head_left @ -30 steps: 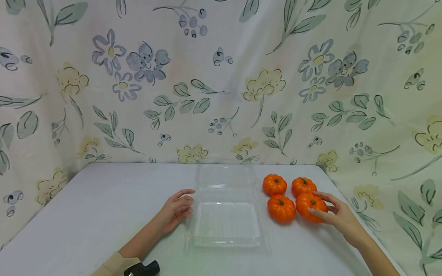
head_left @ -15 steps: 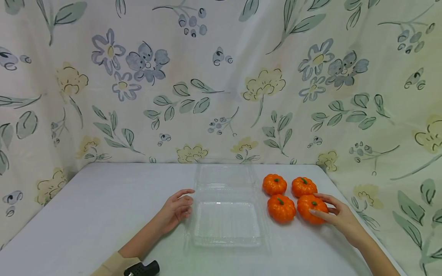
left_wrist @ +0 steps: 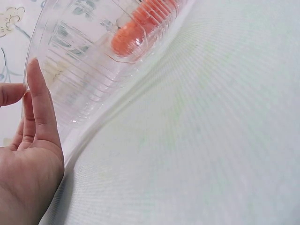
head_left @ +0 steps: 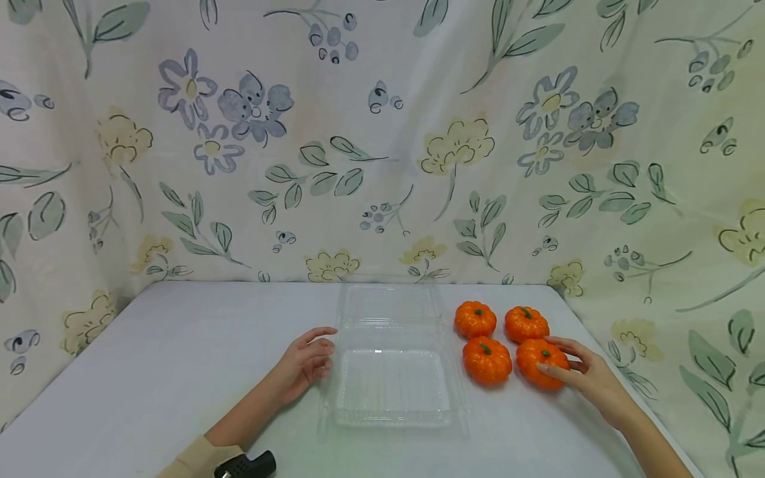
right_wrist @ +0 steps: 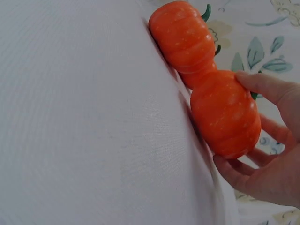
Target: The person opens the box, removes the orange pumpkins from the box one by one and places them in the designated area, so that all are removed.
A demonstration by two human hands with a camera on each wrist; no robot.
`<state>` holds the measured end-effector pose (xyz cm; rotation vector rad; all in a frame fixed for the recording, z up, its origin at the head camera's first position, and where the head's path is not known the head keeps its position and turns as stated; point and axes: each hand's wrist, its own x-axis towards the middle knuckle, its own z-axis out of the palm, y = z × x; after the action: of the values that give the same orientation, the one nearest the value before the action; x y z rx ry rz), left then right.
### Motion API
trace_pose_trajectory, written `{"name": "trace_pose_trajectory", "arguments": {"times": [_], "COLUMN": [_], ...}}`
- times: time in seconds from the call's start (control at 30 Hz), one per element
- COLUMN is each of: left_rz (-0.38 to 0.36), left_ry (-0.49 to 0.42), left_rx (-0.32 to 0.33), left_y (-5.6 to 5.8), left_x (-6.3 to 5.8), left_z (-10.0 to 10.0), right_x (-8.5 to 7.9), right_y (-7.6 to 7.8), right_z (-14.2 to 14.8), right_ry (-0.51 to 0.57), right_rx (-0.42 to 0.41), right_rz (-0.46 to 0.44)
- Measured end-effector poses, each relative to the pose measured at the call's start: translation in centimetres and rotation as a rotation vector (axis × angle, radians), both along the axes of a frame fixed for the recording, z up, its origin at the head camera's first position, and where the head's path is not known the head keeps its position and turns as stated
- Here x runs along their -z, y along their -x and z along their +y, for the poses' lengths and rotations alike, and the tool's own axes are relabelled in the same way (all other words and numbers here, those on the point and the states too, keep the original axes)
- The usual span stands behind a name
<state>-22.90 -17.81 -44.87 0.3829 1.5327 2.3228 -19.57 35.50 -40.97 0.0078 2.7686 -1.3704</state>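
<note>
My right hand [head_left: 588,382] grips a small orange pumpkin [head_left: 540,368] at the near right of a group of pumpkins. In the right wrist view one fingertip lies on its upper side near the green stem, and other fingers curve round its far end; the pumpkin [right_wrist: 226,115] sits low at the white surface. A clear plastic clamshell box [head_left: 391,385] lies with its lid [head_left: 390,305] folded back, nothing inside it. Beside the box's left edge is my left hand [head_left: 305,368], fingers loosely extended. The left wrist view shows its fingertips [left_wrist: 35,70] at the clear wall.
Three more orange pumpkins, at the near left [head_left: 487,362], far left [head_left: 475,320] and far right [head_left: 526,323], stand right of the box. A floral curtain [head_left: 382,146] hangs behind the white table [head_left: 197,345]. A black device [head_left: 246,465] is on the left wrist.
The pumpkin in my right hand has shifted slightly right and toward me, with the hand moving a little along. My left hand and the box have stayed put.
</note>
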Motion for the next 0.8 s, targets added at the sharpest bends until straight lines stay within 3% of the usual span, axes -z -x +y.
{"name": "trace_pose_trajectory", "arguments": {"times": [0.8], "left_rz": [-0.018], "left_ry": [0.018], "left_rx": [-0.009], "left_y": [-0.01], "left_x": [-0.11], "left_z": [-0.02], "right_x": [0.13], "right_y": [0.43], "right_z": [0.48], "right_ry": [0.001], "right_rx": [-0.004], "right_rz": [-0.077]}}
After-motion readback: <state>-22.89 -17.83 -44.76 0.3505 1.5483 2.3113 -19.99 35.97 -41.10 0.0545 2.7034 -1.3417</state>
